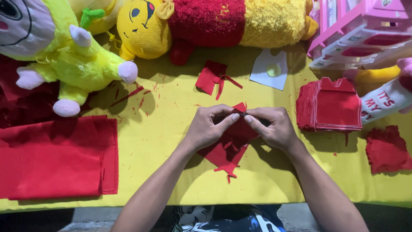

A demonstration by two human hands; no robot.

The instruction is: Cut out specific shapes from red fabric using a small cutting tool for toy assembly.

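My left hand (pixel 210 126) and my right hand (pixel 274 126) meet at the middle of a yellow cloth-covered table (pixel 159 141). Both pinch the top edge of a small piece of red fabric (pixel 229 148), thumbs and forefingers touching near its upper corner. The piece hangs down between my wrists with ragged cut strips at its lower end. What lies under my fingers is hidden.
A folded red fabric sheet (pixel 58 157) lies at left. A stack of cut red shirt-shaped pieces (pixel 330 105) sits at right, a loose red piece (pixel 388 150) beyond it. Red scraps (pixel 212 77), a white paper pattern (pixel 270 68), plush toys (pixel 206 23) and a pink rack (pixel 365 30) line the back.
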